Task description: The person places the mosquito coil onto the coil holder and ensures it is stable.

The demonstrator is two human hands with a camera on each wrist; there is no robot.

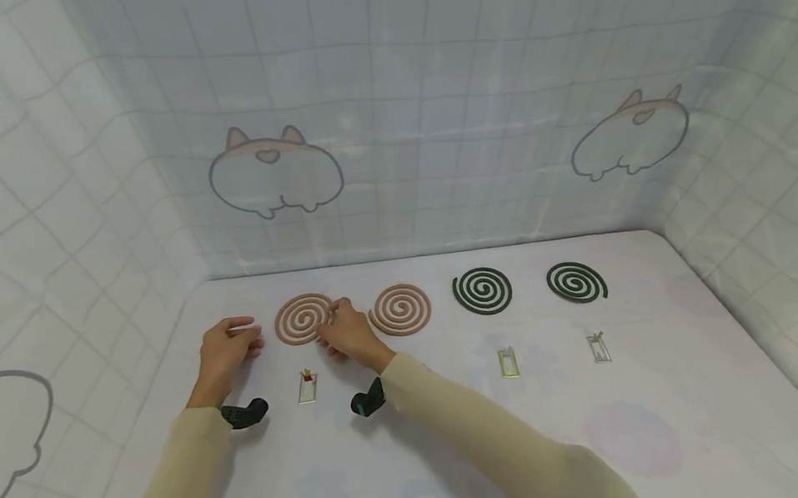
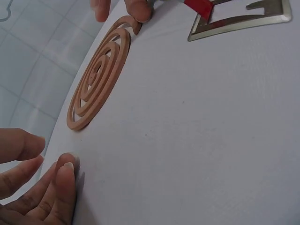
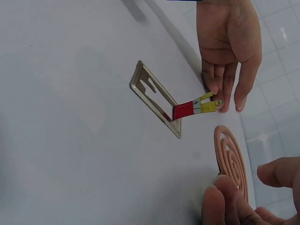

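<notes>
A flat brown mosquito coil (image 1: 302, 319) lies at the back left of the table. My right hand (image 1: 349, 333) is at its right edge; in the right wrist view the fingertips (image 3: 214, 201) meet the coil's rim while the thumb (image 3: 276, 172) stays apart. To the coil's left, my left hand (image 1: 227, 356) rests side-down on the table, fingers loosely bent around nothing, a short gap from the coil. In front of the coil lies a small metal coil stand (image 3: 154, 103) with a raised red and yellow tab (image 3: 183, 110).
Another brown coil (image 1: 400, 309) lies just right of my right hand. Two green coils (image 1: 483, 291) continue the row. Further stands lie before them, one yellowish (image 1: 508, 363) and one silver (image 1: 599, 349). Cloth walls (image 1: 382, 117) rise behind and at both sides.
</notes>
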